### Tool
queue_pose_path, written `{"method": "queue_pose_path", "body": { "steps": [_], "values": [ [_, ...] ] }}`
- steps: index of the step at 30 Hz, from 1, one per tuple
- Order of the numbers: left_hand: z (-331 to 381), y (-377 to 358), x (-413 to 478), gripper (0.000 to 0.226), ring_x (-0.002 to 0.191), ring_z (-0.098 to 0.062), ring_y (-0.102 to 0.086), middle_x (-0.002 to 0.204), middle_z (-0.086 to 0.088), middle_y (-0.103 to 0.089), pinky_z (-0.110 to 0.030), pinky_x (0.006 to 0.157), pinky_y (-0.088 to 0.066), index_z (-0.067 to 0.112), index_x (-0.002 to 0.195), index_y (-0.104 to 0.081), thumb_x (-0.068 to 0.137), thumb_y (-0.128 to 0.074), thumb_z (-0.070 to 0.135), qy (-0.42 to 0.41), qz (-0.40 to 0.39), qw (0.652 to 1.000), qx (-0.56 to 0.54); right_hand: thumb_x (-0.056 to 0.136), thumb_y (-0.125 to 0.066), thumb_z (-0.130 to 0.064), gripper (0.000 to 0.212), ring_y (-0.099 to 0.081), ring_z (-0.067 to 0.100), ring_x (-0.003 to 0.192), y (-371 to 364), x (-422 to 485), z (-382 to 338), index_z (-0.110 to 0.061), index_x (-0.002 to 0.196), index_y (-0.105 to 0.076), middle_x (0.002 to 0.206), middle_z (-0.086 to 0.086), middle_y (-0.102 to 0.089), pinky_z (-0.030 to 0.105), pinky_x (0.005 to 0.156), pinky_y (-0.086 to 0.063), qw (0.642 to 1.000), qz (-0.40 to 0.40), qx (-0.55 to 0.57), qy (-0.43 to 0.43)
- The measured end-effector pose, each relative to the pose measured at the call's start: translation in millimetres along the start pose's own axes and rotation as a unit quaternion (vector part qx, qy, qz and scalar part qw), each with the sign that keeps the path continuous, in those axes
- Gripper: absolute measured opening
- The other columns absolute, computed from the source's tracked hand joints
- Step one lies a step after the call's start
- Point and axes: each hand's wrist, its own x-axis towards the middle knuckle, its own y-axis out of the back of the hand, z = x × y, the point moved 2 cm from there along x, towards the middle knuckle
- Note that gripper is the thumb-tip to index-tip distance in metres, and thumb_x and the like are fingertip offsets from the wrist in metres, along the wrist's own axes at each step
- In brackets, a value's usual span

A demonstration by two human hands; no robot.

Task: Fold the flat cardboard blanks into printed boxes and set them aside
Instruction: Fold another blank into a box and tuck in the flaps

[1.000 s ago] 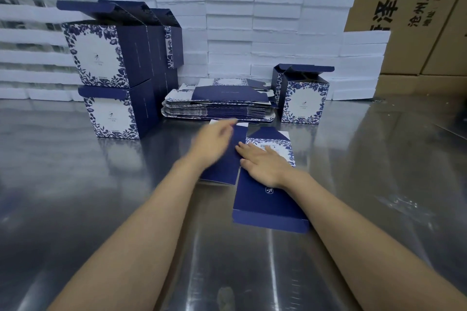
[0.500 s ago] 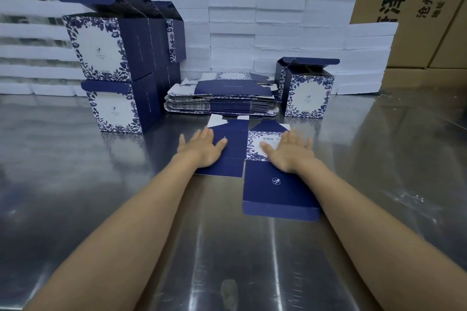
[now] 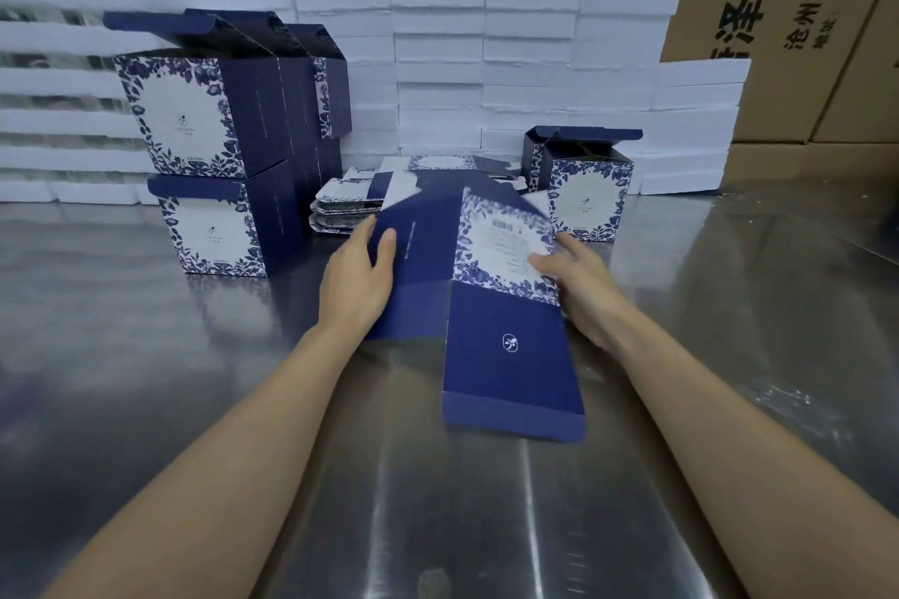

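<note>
Both hands (image 3: 357,280) (image 3: 586,289) now grip the blank (image 3: 486,268) — lifted, no longer pressed flat

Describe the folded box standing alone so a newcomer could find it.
Start at the wall of white foam blocks at the back of the steel table. Right of the flat stack stands one blue floral box, unstacked, lid open.
</note>
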Motion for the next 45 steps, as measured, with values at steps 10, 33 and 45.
{"method": "queue_pose_path", "body": {
  "steps": [10,33,45],
  "values": [
    [41.1,8.4,-9.2,0.047,0.145,-0.011,-0.022,0.158,0.000,-0.027,-0.031,0.120,-0.017,0.011,0.150,-0.029,0.106,-0.031,0.026,-0.139,0.077,0.981,-0.109,0.091,-0.063,-0.010,0.044,-0.058,0.009,0.109,-32.4,-35.6,-51.6,-0.012,0.134,-0.052,0.122,0.002,-0.057,0.017,0.091,-0.045,0.914,0.123,-0.173,0.346],
    [94.7,21.9,-32.3,0.064,0.113,-0.013,-0.049,0.125,-0.008,-0.048,-0.043,0.098,-0.046,0.011,0.133,-0.041,0.083,-0.045,0.051,-0.108,0.149,0.883,-0.432,0.092,-0.053,0.010,0.042,-0.051,0.012,0.130,-43.2,-43.6,-33.5,-0.026,0.112,-0.058,0.124,0.008,-0.065,0.032,0.102,-0.047,0.857,0.111,-0.114,0.491],
    [45.7,4.2,-28.8,0.032,0.104,-0.006,-0.058,0.110,0.020,-0.061,-0.051,0.100,-0.046,0.032,0.110,-0.047,0.084,-0.047,0.051,-0.063,0.105,0.933,-0.338,0.089,-0.041,0.020,0.038,-0.066,0.013,0.097,-26.9,-17.2,-2.8,-0.010,0.087,-0.063,0.095,-0.002,-0.069,0.024,0.091,-0.052,0.946,0.064,-0.135,0.286]
  ]
}}
